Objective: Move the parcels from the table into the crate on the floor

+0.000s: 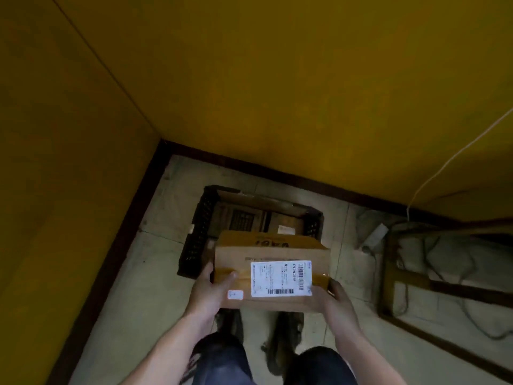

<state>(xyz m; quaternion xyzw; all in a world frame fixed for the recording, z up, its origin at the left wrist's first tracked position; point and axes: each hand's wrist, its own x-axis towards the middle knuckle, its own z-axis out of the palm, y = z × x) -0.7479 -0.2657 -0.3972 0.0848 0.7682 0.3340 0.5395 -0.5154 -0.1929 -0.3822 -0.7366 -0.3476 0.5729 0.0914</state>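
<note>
Parcel (270, 269) is a brown carton with a white label (281, 278) on top and a small sticker (235, 294) near its left corner. It is held in the air above the near end of the crate (198, 232), not yet inside it. The left hand (208, 294) grips the near left corner, thumb on top and fingers wrapped under the side. The right hand (331, 300) grips the near right corner; its fingers are pressed against the carton's edge, though how far they reach underneath is hidden.

The black slatted crate sits on the floor (125, 301) in the corner of two yellow walls (277, 79). At least two cartons (249, 218) already lie in its bottom, one with a pale label.

Both hands hold only the near edge, so the far end could tip downward and the carton could slide out of the grip. If it is lowered where it hangs now, it looks likely to catch on the crate's near rim, so it probably needs to go further forward first. Landing on the uneven cartons below could leave it tilted.

The person's knees (319, 365) and shoes (283, 340) are just behind the crate. To the right stands a wooden frame (416, 284), with a power strip (374, 236) and loose cables (444, 168) beside it, well clear of the drop path.
</note>
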